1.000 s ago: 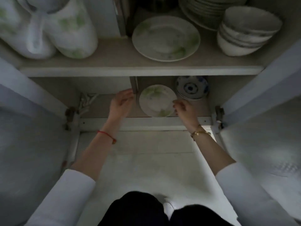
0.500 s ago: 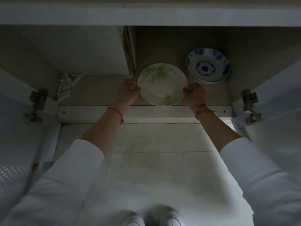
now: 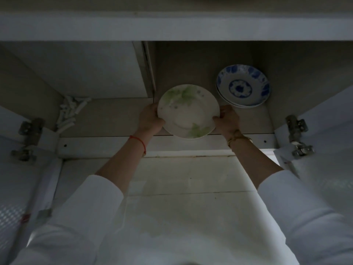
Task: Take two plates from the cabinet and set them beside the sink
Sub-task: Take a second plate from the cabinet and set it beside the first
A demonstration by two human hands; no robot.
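Note:
A white plate with green leaf prints [image 3: 188,111] is at the front of the lower cabinet shelf [image 3: 107,119], its near rim reaching over the shelf's front edge. My left hand [image 3: 150,119] grips its left rim and my right hand [image 3: 226,119] grips its right rim. Whether another plate lies under it is hidden. Behind and to the right, blue-and-white plates [image 3: 243,86] sit stacked at the back of the same shelf.
A vertical divider [image 3: 147,69] stands just left of the leaf plate. White cylindrical pieces [image 3: 70,111] lie in the left rear corner. Both cabinet doors stand open, with hinges at left [image 3: 28,138] and right [image 3: 298,136]. The upper shelf edge [image 3: 172,27] overhangs.
Both hands closed on the leaf plate's rim and drew it toward the shelf's front edge. The view dropped from the upper shelf down to the lower one.

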